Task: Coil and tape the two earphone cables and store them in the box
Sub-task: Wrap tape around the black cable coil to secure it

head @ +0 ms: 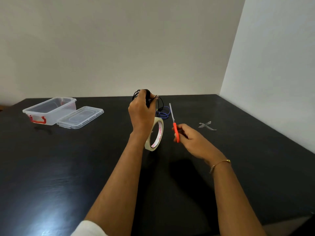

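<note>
My left hand (140,111) is raised above the table's middle and closed around a coiled black earphone cable (146,96); loops stick out above and to the right of the fingers. A tape roll (154,134) hangs just below that hand, beside the wrist. My right hand (189,137) holds scissors (174,124) by their orange handles, blades pointing away. A blue earphone cable (164,113) lies loose on the table behind the roll. The clear box (49,110) with red latches stands open at the far left, its lid (80,117) resting beside it.
The dark table (68,167) meets a white wall at the back and another on the right. Small scraps of clear tape (207,126) lie to the right of the scissors. A white sleeve shows at the bottom edge.
</note>
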Available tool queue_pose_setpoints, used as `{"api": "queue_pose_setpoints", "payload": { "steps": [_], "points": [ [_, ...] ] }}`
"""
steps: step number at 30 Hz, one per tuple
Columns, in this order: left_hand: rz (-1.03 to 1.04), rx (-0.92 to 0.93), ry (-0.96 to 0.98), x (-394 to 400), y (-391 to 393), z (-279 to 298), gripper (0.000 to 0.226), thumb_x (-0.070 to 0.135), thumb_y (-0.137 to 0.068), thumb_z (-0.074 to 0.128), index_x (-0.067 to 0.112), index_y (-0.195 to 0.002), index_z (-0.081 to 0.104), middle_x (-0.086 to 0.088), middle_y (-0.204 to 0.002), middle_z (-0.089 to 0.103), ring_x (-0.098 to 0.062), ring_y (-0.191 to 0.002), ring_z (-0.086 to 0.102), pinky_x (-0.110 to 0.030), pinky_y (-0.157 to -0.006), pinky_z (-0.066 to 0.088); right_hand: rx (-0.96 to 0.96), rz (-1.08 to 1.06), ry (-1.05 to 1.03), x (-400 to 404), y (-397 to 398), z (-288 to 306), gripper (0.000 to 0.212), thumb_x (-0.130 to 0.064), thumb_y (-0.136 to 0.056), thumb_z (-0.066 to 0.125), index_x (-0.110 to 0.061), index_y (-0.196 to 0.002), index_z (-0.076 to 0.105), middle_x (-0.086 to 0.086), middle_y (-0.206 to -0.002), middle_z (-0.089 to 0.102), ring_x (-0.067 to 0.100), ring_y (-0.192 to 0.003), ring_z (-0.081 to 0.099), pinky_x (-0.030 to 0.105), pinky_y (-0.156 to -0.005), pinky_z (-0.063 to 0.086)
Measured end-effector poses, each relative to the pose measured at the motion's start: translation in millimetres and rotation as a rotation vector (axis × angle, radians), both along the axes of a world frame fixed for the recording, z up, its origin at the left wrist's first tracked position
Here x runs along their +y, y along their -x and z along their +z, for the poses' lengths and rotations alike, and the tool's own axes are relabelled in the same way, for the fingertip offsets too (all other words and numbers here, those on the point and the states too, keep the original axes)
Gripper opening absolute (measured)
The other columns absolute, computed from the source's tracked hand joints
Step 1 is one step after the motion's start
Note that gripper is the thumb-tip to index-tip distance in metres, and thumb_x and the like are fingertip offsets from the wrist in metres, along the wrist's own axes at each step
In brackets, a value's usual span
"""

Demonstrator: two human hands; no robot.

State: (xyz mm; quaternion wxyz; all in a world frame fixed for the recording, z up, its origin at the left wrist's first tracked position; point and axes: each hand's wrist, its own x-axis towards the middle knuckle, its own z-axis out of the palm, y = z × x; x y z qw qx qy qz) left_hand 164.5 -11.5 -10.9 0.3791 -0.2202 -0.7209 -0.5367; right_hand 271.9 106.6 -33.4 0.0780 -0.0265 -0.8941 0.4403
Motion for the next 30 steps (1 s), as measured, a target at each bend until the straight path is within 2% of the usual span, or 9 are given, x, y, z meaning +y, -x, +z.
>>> {"api": "queue_pose_setpoints", "payload": {
  "steps": [2,4,7,10,14,18,23,26,30],
  "points": [
    [-0.006,-0.002,-0.004,0,1,0,0.016,0.012,-0.082,0.067,-0.002,-0.087,0.061,-0.010,-0.082,0.068,-0.010,-0.072,0.056,-0.015,-0.068,0.045,0.046,0.011,0.022,0,-6,0,0.027,-0.018,-0.093,0.050,-0.013,-0.120,0.050,-0.005,-0.096,0.056,0.012,-0.097,0.054,0.028,-0.093,0.044],
    [-0.009,0.000,-0.018,-1,2,-1,0.016,0.011,-0.081,0.068,-0.002,-0.087,0.061,-0.009,-0.081,0.067,-0.010,-0.072,0.057,-0.007,-0.067,0.041,0.085,-0.009,-0.018,3,-10,-2,0.028,-0.025,-0.088,0.058,-0.014,-0.115,0.055,-0.004,-0.090,0.057,0.013,-0.090,0.055,0.026,-0.085,0.046],
    [-0.022,0.001,-0.035,-2,2,-1,0.017,0.012,-0.081,0.068,-0.002,-0.087,0.061,-0.005,-0.080,0.065,-0.010,-0.072,0.057,-0.004,-0.066,0.042,0.033,-0.020,-0.104,8,-10,-6,0.039,-0.039,-0.081,0.064,-0.017,-0.113,0.059,-0.001,-0.093,0.057,0.012,-0.087,0.052,0.020,-0.071,0.041],
    [-0.038,0.019,-0.035,-2,2,-1,0.016,0.010,-0.080,0.068,-0.003,-0.086,0.061,-0.001,-0.079,0.062,-0.010,-0.072,0.057,-0.002,-0.068,0.042,0.017,-0.001,-0.142,9,-10,-7,0.043,-0.045,-0.079,0.064,-0.017,-0.112,0.061,0.000,-0.093,0.057,0.014,-0.090,0.049,0.020,-0.070,0.039],
    [-0.080,0.031,-0.027,1,0,-1,0.014,0.008,-0.080,0.068,-0.003,-0.086,0.061,-0.001,-0.080,0.062,-0.009,-0.073,0.058,-0.006,-0.070,0.045,0.067,-0.003,-0.244,8,-10,-3,0.047,-0.043,-0.082,0.062,-0.019,-0.121,0.055,0.002,-0.101,0.052,0.011,-0.095,0.038,0.014,-0.067,0.033],
    [-0.102,0.058,-0.017,3,-1,0,0.011,0.002,-0.079,0.067,-0.005,-0.085,0.061,0.002,-0.078,0.059,-0.010,-0.072,0.057,-0.003,-0.069,0.044,0.138,-0.034,-0.237,8,-11,-2,0.048,-0.041,-0.081,0.064,-0.018,-0.123,0.056,-0.009,-0.085,0.046,0.010,-0.092,0.035,0.014,-0.065,0.030],
    [-0.129,0.114,0.025,9,-4,-2,0.009,-0.001,-0.078,0.065,-0.005,-0.085,0.061,-0.014,-0.079,0.067,-0.012,-0.074,0.059,-0.003,-0.073,0.045,0.152,-0.066,-0.262,11,-10,-2,0.050,-0.040,-0.083,0.062,-0.018,-0.127,0.054,-0.011,-0.082,0.042,0.011,-0.094,0.033,0.013,-0.064,0.029],
    [-0.129,0.139,0.040,10,-4,-3,0.011,0.001,-0.078,0.066,-0.006,-0.085,0.061,-0.015,-0.079,0.068,-0.012,-0.074,0.060,-0.005,-0.073,0.045,0.170,-0.090,-0.270,9,-9,-2,0.050,-0.041,-0.083,0.061,-0.016,-0.125,0.056,-0.007,-0.082,0.045,0.014,-0.091,0.038,0.017,-0.064,0.031],
    [-0.134,0.148,0.039,12,-6,-3,0.011,0.000,-0.077,0.066,-0.006,-0.085,0.061,-0.015,-0.079,0.067,-0.011,-0.074,0.059,-0.002,-0.073,0.044,0.184,-0.110,-0.299,10,-8,-1,0.047,-0.040,-0.083,0.060,-0.016,-0.124,0.057,0.002,-0.086,0.051,0.017,-0.090,0.043,0.027,-0.072,0.035]
  ]
}}
